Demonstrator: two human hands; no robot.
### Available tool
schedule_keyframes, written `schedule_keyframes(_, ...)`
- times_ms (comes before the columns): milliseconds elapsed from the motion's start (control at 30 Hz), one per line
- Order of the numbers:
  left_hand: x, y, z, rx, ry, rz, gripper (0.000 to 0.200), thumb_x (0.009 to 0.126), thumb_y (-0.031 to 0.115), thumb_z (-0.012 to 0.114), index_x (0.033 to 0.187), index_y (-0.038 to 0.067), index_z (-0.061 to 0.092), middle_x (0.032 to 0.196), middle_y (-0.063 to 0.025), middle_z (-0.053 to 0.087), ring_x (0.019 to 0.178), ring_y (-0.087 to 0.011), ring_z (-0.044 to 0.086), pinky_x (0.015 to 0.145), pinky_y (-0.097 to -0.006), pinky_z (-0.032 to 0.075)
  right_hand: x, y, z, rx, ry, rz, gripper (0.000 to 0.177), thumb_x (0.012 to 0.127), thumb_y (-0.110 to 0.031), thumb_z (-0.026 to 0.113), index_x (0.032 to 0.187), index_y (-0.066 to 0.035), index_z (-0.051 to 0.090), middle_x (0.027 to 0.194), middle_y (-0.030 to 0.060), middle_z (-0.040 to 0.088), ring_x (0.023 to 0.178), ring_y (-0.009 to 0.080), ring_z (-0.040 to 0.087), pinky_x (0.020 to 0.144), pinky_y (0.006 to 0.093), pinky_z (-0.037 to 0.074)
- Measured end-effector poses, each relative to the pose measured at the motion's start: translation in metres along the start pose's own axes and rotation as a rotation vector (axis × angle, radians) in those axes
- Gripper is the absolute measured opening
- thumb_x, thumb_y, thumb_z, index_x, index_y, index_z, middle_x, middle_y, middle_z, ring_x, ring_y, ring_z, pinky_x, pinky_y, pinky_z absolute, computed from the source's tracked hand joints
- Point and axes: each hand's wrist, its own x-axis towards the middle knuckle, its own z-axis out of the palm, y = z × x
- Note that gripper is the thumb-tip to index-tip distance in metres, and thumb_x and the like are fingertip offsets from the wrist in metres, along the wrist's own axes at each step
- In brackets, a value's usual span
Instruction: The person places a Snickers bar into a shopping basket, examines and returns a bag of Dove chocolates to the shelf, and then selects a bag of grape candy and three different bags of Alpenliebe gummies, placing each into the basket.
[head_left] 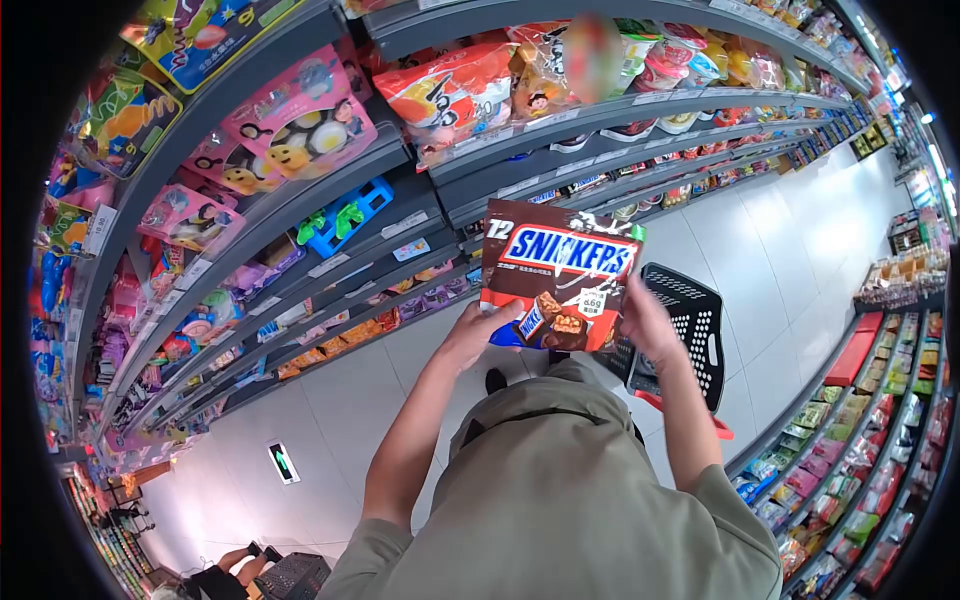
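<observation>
A brown Snickers bag (560, 265), marked with a 12, is held up in front of my body with its printed front facing me. My left hand (480, 335) grips its lower left edge, thumb on the front. On the other side my right hand (648, 320) closes around the right edge, a little blurred. Behind the bag and my right forearm stands a black shopping basket (705, 310) with a perforated wall and a red part low down; the bag and arm hide some of it.
Snack shelves (600, 105) curve along the front and left, holding colourful bags such as a red-and-white candy bag (450, 90). More stocked shelves (850, 450) line the right. A green arrow sign (283, 462) lies on the tiled floor (340, 400). Another person (225, 578) is at bottom left.
</observation>
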Motion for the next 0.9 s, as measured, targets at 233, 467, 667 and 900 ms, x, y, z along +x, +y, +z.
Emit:
schedule_keyframes(233,0.031,-0.013,0.02,-0.121,0.07,-0.172,0.051,0.092,0.05,0.057,0.122,0.009,0.055,0.107,-0.0049,0.066,0.089,-0.0127,0.065,0.062,-0.0306,0.054,0.015,-0.01,0.012,-0.253,-0.081,0.16,0.051,0.086,-0.023,0.072,0.125,0.001,0.051,0.113,0.0081,0.065,0.097,0.0142,0.064,0.084,0.0288,0.051)
schedule_keyframes(467,0.062,-0.018,0.029,0.013,0.278,-0.052,0.057,0.092,0.049,0.057,0.129,0.006,0.051,0.118,-0.0098,0.061,0.094,-0.0198,0.066,0.08,-0.032,0.054,0.085,-0.04,-0.017,-0.384,-0.21,0.12,0.05,0.085,-0.023,0.073,0.125,-0.002,0.053,0.114,0.0065,0.064,0.098,0.0129,0.062,0.084,0.0287,0.05)
schedule_keyframes(667,0.091,0.006,0.009,0.117,0.485,-0.137,0.053,0.092,0.041,0.059,0.129,0.005,0.05,0.115,-0.0105,0.063,0.095,-0.0192,0.067,0.083,-0.0308,0.051,0.176,-0.049,0.002,-0.339,-0.251,0.205,0.056,0.085,-0.02,0.067,0.132,0.0,0.043,0.119,0.0096,0.061,0.102,0.0174,0.062,0.089,0.0312,0.05)
schedule_keyframes(900,0.139,0.017,-0.081,0.678,0.653,0.262,0.035,0.086,0.027,0.07,0.108,0.003,0.061,0.098,-0.009,0.067,0.086,-0.0182,0.067,0.075,-0.0314,0.052,0.232,-0.073,0.047,-0.618,-0.322,-0.001,0.046,0.08,-0.013,0.071,0.122,-0.002,0.056,0.103,0.0048,0.066,0.09,0.0143,0.062,0.08,0.0279,0.049)
